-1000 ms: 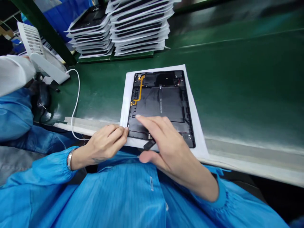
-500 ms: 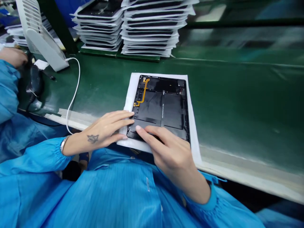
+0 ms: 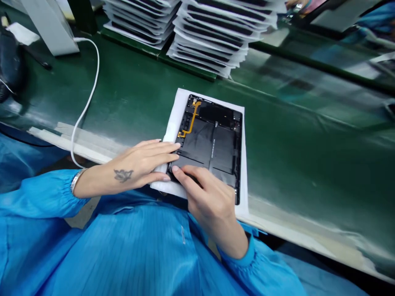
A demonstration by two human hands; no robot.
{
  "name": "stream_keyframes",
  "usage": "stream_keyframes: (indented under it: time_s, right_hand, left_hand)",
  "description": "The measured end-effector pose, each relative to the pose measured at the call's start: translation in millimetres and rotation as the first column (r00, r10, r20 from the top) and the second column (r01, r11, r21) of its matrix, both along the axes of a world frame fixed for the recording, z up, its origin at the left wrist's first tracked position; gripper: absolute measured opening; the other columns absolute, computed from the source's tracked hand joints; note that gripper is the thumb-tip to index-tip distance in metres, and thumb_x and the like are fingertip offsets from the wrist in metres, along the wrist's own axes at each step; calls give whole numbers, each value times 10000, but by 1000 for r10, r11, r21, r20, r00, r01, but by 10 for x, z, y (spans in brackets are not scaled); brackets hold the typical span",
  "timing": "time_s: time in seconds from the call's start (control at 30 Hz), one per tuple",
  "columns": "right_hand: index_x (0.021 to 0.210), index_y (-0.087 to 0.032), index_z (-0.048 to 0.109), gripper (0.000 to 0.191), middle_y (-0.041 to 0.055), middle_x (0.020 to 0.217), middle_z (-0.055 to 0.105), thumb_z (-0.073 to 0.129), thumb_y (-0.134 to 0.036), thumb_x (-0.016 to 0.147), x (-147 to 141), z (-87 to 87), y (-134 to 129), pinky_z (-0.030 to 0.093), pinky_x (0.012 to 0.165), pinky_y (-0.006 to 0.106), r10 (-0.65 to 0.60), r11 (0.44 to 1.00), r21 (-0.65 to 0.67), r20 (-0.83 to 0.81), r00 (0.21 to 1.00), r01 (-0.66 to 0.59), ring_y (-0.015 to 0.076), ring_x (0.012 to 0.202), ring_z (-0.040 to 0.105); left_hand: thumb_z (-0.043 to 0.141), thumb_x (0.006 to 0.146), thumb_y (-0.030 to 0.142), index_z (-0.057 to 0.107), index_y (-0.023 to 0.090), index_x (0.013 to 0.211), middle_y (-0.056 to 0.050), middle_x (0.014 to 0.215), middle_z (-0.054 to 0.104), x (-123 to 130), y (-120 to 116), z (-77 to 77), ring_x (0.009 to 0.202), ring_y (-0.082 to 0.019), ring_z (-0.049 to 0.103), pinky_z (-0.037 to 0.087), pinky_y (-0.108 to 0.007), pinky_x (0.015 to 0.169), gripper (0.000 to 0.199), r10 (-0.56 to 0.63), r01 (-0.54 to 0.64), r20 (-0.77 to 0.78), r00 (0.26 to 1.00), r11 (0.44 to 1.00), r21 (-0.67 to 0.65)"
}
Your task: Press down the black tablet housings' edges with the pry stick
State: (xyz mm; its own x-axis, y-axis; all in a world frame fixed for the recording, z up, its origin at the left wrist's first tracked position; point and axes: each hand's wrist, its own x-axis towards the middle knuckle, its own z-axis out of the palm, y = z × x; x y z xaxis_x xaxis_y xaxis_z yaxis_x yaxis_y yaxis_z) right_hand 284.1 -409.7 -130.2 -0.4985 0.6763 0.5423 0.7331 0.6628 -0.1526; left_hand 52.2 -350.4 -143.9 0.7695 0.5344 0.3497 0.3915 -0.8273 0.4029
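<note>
An opened tablet (image 3: 224,142) lies on a white sheet (image 3: 176,113) at the bench edge, its dark inside facing up. An orange flex cable (image 3: 191,122) runs down its upper left part. My left hand (image 3: 145,162) lies flat with fingers stretched, the fingertips on the tablet's left edge and the thumb near its lower left corner. Over the bottom part of the tablet, my right hand (image 3: 210,195) is closed with curled fingers. One fingertip of it touches the lower left corner area; whatever sits beneath the fingers is hidden.
Two stacks of dark panels layered with white sheets (image 3: 212,37) (image 3: 142,20) stand at the back. A white cable (image 3: 95,78) runs from a white device (image 3: 52,28) over the front edge. A dark object (image 3: 10,61) lies at far left on the green bench (image 3: 308,164).
The view has turned and shifted, and the co-worker's arm at left has gone out of sight. My right hand has slid slightly left along the tablet's lower edge; my left hand stays at its side.
</note>
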Motion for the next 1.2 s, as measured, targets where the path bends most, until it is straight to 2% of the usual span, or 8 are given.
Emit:
stream_keyframes:
  time_s: [0.23,0.4,0.6,0.7,0.8,0.97,1.2]
  right_hand:
    - [1101,-104,685,207,69,976,749,528,-44,978,-8,29,-1,462,649,255,0,1000,0,54,999,0,133,797,638]
    - [1106,-99,682,235,69,969,752,468,-77,1012,-13,116,8,422,622,280,9,999,42,209,978,-18,136,755,592]
    - [976,-125,716,222,47,937,741,496,-106,1003,-40,303,74,362,552,312,75,991,72,410,909,-114,125,628,482]
    - [899,-154,704,244,29,858,700,487,-116,1003,-20,366,128,340,527,322,153,981,38,469,870,-193,132,626,485]
    - [922,-146,699,237,28,868,689,482,-126,1014,10,399,150,362,544,316,189,975,9,482,856,-221,128,663,520]
    - [951,-132,703,189,41,907,702,519,-121,990,22,410,124,387,569,318,172,977,28,491,854,-213,137,669,517]
    - [848,-168,683,300,10,777,645,445,-135,1028,-16,414,211,311,511,319,199,976,-8,440,875,-218,123,601,467]
  left_hand:
    - [528,1035,392,470,169,1483,-94,1585,441,7,-5,-37,1490,-198,396,307,-414,1275,504,-5,5,12,1000,1000,18]
    - [535,1030,381,460,185,1495,-102,1572,457,11,-11,-50,1479,-219,416,334,-434,1261,510,-14,13,34,999,1000,22]
    - [512,1041,380,497,163,1460,-104,1546,493,32,-37,10,1473,-216,426,328,-435,1264,472,10,-9,29,1000,1000,-25]
    - [516,1039,382,508,161,1451,-118,1546,489,19,-22,-7,1465,-228,439,343,-449,1254,468,2,-2,31,1000,1000,-8]
    - [531,1031,372,501,168,1460,-121,1555,477,8,1,-48,1468,-229,434,349,-451,1252,476,-17,17,42,999,1000,10]
    - [542,1026,361,545,151,1417,-123,1527,514,45,-25,-47,1454,-220,453,345,-416,1256,444,6,-6,72,997,1000,7]
    - [495,1046,389,559,114,1383,-146,1490,550,70,-60,1,1414,-238,504,386,-423,1224,440,39,-42,36,999,996,80]
